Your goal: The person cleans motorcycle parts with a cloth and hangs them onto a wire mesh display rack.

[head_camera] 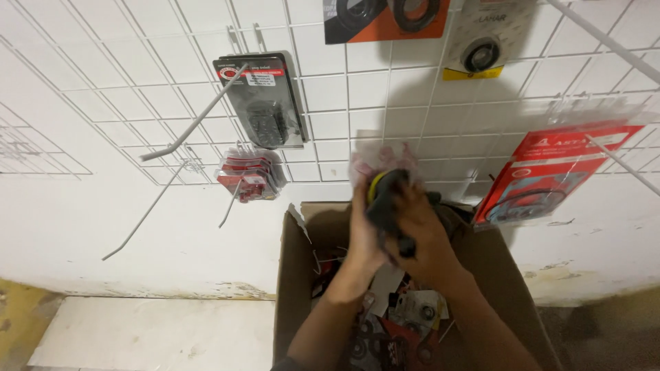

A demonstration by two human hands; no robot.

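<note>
Both my hands are raised above an open cardboard box [292,275]. My left hand [361,233] and my right hand [423,237] together grip a clear plastic packet [381,172] holding dark, yellow-rimmed parts. The packet is blurred and partly hidden by my fingers. It sits just in front of the white wire grid [330,117] on the wall.
Bare metal hooks [192,127] stick out of the grid at left. Hanging on it are a black blister pack [265,103], small red packets [247,178], a red pack [550,172] at right and ring packs [412,17] at the top. The box holds several packets [405,316].
</note>
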